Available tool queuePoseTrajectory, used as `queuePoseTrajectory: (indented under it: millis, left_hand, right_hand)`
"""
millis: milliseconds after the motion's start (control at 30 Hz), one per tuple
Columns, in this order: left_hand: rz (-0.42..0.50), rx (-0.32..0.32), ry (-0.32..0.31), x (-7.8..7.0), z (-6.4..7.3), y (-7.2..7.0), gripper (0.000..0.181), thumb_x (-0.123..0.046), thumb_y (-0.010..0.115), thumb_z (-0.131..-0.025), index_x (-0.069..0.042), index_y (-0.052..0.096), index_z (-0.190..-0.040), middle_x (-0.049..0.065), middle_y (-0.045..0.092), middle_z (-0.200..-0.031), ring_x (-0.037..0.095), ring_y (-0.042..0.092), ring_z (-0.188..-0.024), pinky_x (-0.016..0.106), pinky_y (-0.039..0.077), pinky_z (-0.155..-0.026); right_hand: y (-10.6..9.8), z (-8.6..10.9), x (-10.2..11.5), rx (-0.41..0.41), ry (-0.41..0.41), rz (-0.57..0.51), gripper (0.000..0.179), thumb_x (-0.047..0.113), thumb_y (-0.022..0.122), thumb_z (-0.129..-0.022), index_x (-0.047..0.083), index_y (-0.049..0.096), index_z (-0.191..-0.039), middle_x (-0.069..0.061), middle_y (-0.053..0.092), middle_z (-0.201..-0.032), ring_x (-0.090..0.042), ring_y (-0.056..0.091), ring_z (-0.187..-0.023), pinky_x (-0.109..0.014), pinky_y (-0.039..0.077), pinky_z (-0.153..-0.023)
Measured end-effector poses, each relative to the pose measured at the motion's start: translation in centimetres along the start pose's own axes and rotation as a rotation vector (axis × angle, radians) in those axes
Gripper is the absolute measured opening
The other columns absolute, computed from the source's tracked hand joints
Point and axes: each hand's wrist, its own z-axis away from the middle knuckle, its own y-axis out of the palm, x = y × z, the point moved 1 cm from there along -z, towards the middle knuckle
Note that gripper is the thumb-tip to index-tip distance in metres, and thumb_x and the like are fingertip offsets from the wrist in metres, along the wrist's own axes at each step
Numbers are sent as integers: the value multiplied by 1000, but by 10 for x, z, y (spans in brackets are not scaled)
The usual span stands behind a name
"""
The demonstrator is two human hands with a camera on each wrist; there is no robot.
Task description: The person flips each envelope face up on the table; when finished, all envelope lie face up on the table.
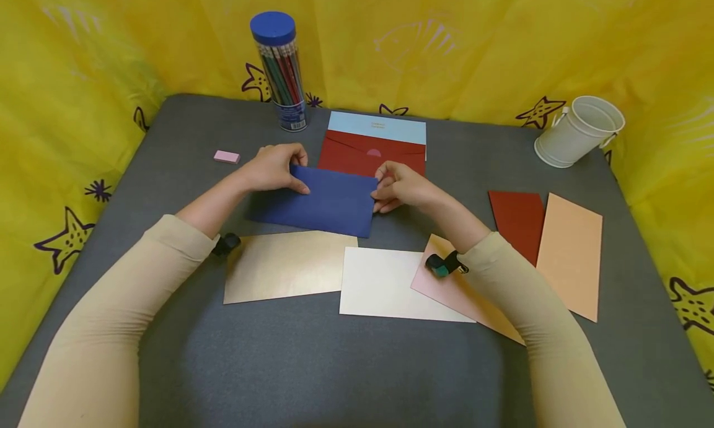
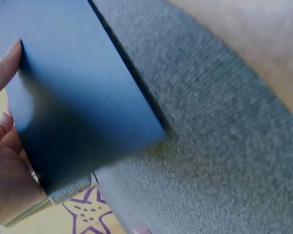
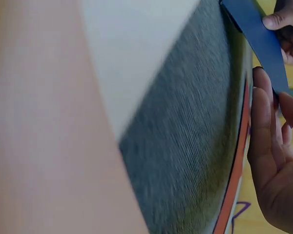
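Both hands hold a dark blue envelope, its plain side facing up. My left hand grips the upper left part, thumb on the front and fingers behind. At the right edge, my right hand pinches the upper corner between thumb and fingers. In the left wrist view the envelope is tilted over the grey table, one corner near the surface. Behind it lie a red envelope with a pointed flap and a light blue one partly beneath it.
Nearer me lie a gold envelope, a white one and a pink-orange one, the last two overlapping. Rightward are a red envelope and a peach one. A pencil tub, pink eraser and white bucket stand farther back.
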Motion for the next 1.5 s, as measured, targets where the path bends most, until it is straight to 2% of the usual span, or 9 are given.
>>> queuePoseTrajectory:
  millis: [100,233,433,633,700,833,933,1233,1500]
  left_hand:
    - [10,-33,-39,4,0,-4,41,-26,84,-77,-5,59,-100,15,62,-95,30,54,-92,50,33,-94]
    - [56,-58,-100,9,-1,-8,40,-29,82,-81,-5,62,-106,15,62,-102,29,52,-94,40,40,-83]
    - [129,-82,-147,12,-5,-8,44,-36,81,-81,-6,61,-105,9,57,-97,24,49,-91,32,36,-73]
    - [338,-55,-204,13,-9,-6,44,-33,79,-83,-5,57,-108,-5,55,-77,15,46,-81,29,32,-70]
    - [416,-41,-223,13,-10,-6,43,-31,78,-85,-4,55,-110,-9,56,-72,11,49,-79,28,35,-71]
    - [516,-10,-224,13,-11,-3,37,-27,73,-89,-3,55,-112,-13,64,-74,5,61,-77,24,49,-81]
    - [543,15,-198,12,-13,0,34,-25,69,-92,-1,58,-114,-12,69,-80,6,67,-77,26,56,-84]
    - [633,51,-144,7,-15,7,33,-15,65,-95,4,59,-120,-7,71,-89,7,69,-78,28,59,-87]
    - [668,57,-154,2,-16,8,32,-14,64,-95,5,58,-121,-8,70,-87,7,68,-79,28,58,-89]
  right_hand:
    - [-8,2,1,-34,-5,0,22,4,59,-95,5,40,-108,-7,66,-80,-20,73,-69,-30,62,-67]
    - [-20,6,0,-56,-12,6,22,4,59,-96,5,40,-108,-6,66,-78,-19,73,-68,-30,62,-66]
    - [-41,12,-4,-78,-6,-10,24,4,58,-96,6,38,-108,-5,63,-77,-20,72,-68,-28,61,-65]
    - [-62,21,-6,-97,-5,-25,25,5,59,-96,6,38,-109,-4,62,-77,-19,72,-68,-27,61,-66]
    - [-68,24,-7,-99,-8,-34,25,5,59,-96,6,38,-110,-3,62,-78,-18,71,-68,-27,61,-66]
    - [-79,31,-10,-113,-1,-45,26,6,59,-97,7,38,-112,-2,64,-78,-16,71,-68,-26,61,-67]
    - [-84,35,-13,-119,7,-45,26,7,59,-97,7,38,-113,-1,63,-78,-15,70,-68,-26,61,-68]
    - [-92,43,-20,-148,34,-21,23,10,55,-100,3,41,-116,4,62,-80,-11,66,-72,-22,60,-70]
    - [-98,48,-24,-151,33,-60,20,15,52,-102,0,46,-113,5,59,-82,-8,64,-76,-20,59,-73]
